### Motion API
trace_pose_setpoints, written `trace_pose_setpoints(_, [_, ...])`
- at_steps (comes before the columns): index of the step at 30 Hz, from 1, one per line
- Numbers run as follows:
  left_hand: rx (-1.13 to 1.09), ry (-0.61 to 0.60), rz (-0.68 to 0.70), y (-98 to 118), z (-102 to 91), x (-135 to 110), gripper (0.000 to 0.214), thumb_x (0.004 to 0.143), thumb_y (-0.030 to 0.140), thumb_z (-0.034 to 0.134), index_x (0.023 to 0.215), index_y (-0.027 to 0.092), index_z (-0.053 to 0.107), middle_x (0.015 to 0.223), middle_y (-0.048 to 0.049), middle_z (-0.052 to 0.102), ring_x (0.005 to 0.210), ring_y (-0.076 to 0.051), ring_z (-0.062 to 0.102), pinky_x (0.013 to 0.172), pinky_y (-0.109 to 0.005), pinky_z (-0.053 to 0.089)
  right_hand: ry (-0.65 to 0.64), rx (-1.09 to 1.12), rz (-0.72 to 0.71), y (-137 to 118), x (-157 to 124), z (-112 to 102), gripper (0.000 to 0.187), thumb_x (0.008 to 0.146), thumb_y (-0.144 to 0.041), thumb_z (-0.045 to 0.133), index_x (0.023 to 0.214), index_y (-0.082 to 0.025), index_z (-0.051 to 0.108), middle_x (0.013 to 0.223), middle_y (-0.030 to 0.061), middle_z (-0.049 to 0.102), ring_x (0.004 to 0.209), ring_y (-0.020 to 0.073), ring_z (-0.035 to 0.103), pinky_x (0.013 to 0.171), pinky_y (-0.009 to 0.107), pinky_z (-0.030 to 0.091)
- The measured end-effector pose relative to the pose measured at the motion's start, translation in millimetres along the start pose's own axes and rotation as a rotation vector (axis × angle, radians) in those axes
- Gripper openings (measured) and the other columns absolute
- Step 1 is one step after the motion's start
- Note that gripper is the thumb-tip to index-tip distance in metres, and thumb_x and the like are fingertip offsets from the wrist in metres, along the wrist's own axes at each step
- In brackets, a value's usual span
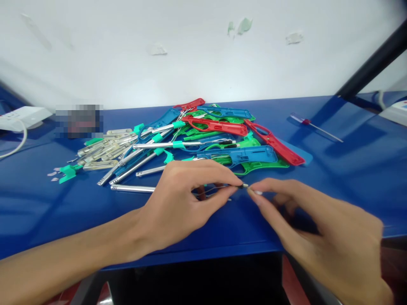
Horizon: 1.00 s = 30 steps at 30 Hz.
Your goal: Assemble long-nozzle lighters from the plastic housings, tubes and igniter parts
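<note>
My left hand (184, 197) is closed, thumb and forefinger pinching a small dark part with a metallic tip (244, 185). Thin wires (219, 187) run back from it under the palm. Just to the right, my right hand (324, 228) is also closed in a pinch on a tiny white piece (258, 192), its fingertips close to the dark part. Whether the two pieces touch, I cannot tell. Under my left hand a silver lighter tube (133, 189) pokes out to the left on the blue table (222, 237).
Beyond my hands lies a heap of red lighter casings (219, 126), blue casings (251, 156), green casings and silver tubes. Several clear fuel tanks (101, 163) are at its left. A screwdriver (324, 132) lies right; white power strips (27, 117) stand at both sides, before a white wall (197, 72).
</note>
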<state>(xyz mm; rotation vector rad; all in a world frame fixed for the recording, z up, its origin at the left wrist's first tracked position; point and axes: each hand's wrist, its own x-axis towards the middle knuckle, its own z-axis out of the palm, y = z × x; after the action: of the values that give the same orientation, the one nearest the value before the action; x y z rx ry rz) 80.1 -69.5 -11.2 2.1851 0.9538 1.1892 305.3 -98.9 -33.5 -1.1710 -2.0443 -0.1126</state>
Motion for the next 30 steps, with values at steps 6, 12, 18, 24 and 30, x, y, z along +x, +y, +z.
trace_pose_setpoints(6, [-0.013, -0.01, 0.065, -1.3, -1.2, 2.1, 0.013, 0.095, 0.004, 0.072, 0.097, 0.01, 0.083, 0.1, -0.0048, 0.083, 0.089, -0.009, 0.077, 0.078, -0.012, 0.059, 0.004, 0.074, 0.072, -2.2, 3.2, -2.7, 0.009, 0.104, -0.032, 0.066, 0.108, -0.028, 0.072, 0.076, -0.0092, 0.074, 0.061, 0.0072, 0.069, 0.064, 0.022, 0.05])
trace_pose_setpoints(12, [-0.048, -0.011, 0.089, -0.7, -2.1, 2.1, 0.016, 0.095, 0.001, 0.071, 0.096, 0.01, 0.084, 0.1, -0.0067, 0.082, 0.09, -0.011, 0.078, 0.084, -0.015, 0.061, -0.039, 0.081, 0.037, 1.8, 3.6, 0.9, 0.011, 0.104, -0.033, 0.066, 0.109, -0.027, 0.073, 0.07, -0.0077, 0.069, 0.053, 0.0079, 0.061, 0.061, 0.024, 0.049])
trace_pose_setpoints(18, [-0.072, -0.001, 0.04, 1.1, -1.2, 4.4, 0.012, 0.09, 0.001, 0.077, 0.094, 0.011, 0.083, 0.095, -0.0035, 0.084, 0.087, -0.01, 0.079, 0.082, -0.014, 0.061, -0.081, 0.151, 0.015, 0.9, 3.6, -0.1, 0.008, 0.102, -0.029, 0.066, 0.107, -0.025, 0.071, 0.072, -0.0073, 0.068, 0.053, 0.0066, 0.06, 0.061, 0.021, 0.051])
trace_pose_setpoints(24, [0.011, -0.006, -0.109, 5.0, -3.4, 4.1, 0.011, 0.087, 0.011, 0.086, 0.092, 0.02, 0.083, 0.089, 0.0069, 0.084, 0.075, -0.008, 0.078, 0.067, -0.013, 0.057, -0.103, 0.194, 0.032, -0.3, 3.2, -2.1, 0.009, 0.102, -0.026, 0.066, 0.108, -0.028, 0.072, 0.089, -0.0079, 0.078, 0.07, 0.0073, 0.072, 0.077, 0.018, 0.057])
trace_pose_setpoints(30, [-0.004, -0.021, -0.122, 2.8, -3.7, 2.1, 0.011, 0.088, 0.014, 0.085, 0.091, 0.024, 0.083, 0.089, 0.0074, 0.084, 0.075, -0.011, 0.078, 0.069, -0.016, 0.06, -0.1, 0.204, 0.069, -0.8, 4.6, -4.0, 0.009, 0.1, -0.026, 0.067, 0.106, -0.03, 0.072, 0.087, -0.0075, 0.079, 0.066, 0.01, 0.072, 0.071, 0.022, 0.059])
